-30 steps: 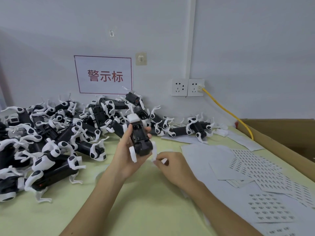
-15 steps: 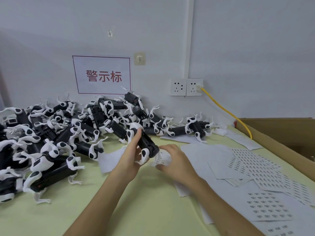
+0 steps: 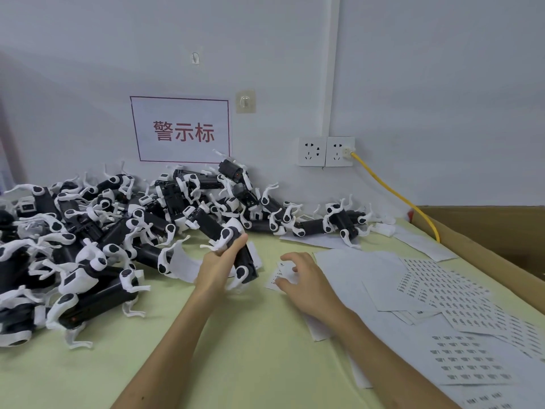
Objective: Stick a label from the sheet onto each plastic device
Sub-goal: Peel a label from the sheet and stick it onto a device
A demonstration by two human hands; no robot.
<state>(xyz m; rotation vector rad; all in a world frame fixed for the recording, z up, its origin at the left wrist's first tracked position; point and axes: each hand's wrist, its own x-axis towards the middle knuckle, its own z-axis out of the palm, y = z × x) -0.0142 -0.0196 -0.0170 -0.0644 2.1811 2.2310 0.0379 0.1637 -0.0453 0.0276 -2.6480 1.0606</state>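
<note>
My left hand [image 3: 219, 265] grips a black plastic device with white legs [image 3: 243, 261], tilted low over the table at the centre. Just right of it, my right hand [image 3: 305, 278] reaches down onto a small label sheet [image 3: 278, 274] lying on the table, its fingers bent over the paper. Whether a label is pinched I cannot tell. A big heap of the same black-and-white devices [image 3: 103, 231] covers the left and back of the table.
Several label sheets [image 3: 436, 287] and blank backing papers lie spread on the right of the green table [image 3: 236, 349]. A cardboard box [image 3: 486, 231] stands at the far right. A yellow cable [image 3: 395, 196] runs from the wall socket [image 3: 326, 152].
The left hand has lowered the device from upright toward the table and tilted it. My right hand has left the device and moved right, down onto the small label sheet.
</note>
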